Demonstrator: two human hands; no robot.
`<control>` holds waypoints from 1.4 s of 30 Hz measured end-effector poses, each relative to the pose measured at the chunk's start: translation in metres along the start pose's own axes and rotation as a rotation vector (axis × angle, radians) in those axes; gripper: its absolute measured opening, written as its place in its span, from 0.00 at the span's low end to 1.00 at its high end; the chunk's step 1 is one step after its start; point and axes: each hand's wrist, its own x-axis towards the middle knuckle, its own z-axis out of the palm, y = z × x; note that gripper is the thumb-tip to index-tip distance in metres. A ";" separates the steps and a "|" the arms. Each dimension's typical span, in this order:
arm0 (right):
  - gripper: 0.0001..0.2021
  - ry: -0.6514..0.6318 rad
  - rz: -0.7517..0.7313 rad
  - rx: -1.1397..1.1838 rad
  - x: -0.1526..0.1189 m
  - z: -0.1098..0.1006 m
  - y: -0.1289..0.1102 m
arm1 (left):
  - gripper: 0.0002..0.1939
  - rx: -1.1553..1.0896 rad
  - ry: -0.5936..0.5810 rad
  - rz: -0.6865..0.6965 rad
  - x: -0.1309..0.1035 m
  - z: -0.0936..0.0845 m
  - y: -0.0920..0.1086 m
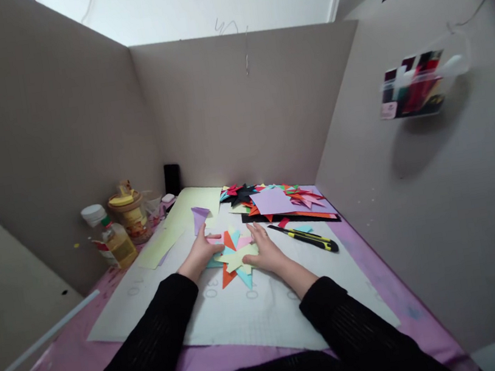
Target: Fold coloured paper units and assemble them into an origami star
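A many-pointed paper star point(230, 277) in orange, light blue, pink and pale yellow lies on the white sheet between my hands. Across its middle sits a pale yellow paper piece point(236, 259) with jagged edges. My left hand point(202, 250) rests at the star's left side, fingers apart. At the right side, my right hand point(266, 249) has its thumb on the pale yellow piece and its fingers spread around the star. Just beyond my left hand stands a folded purple paper point(200, 217).
A yellow and black utility knife point(314, 238) lies right of my right hand. Behind it are a purple sheet point(272, 202) and a pile of coloured paper stars point(242, 193). Bottles point(120, 243) and a tub point(130, 217) stand at left. Grey partitions point(236, 107) enclose the table.
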 end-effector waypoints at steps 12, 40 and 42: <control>0.37 0.056 0.445 0.859 0.013 -0.023 0.005 | 0.54 -0.068 -0.102 0.170 -0.001 -0.003 0.005; 0.14 0.152 0.396 0.991 0.012 -0.031 -0.021 | 0.19 0.413 0.180 0.675 -0.062 0.020 0.053; 0.14 0.316 0.299 0.988 0.012 -0.028 -0.027 | 0.18 0.357 -0.043 0.609 -0.072 0.034 0.051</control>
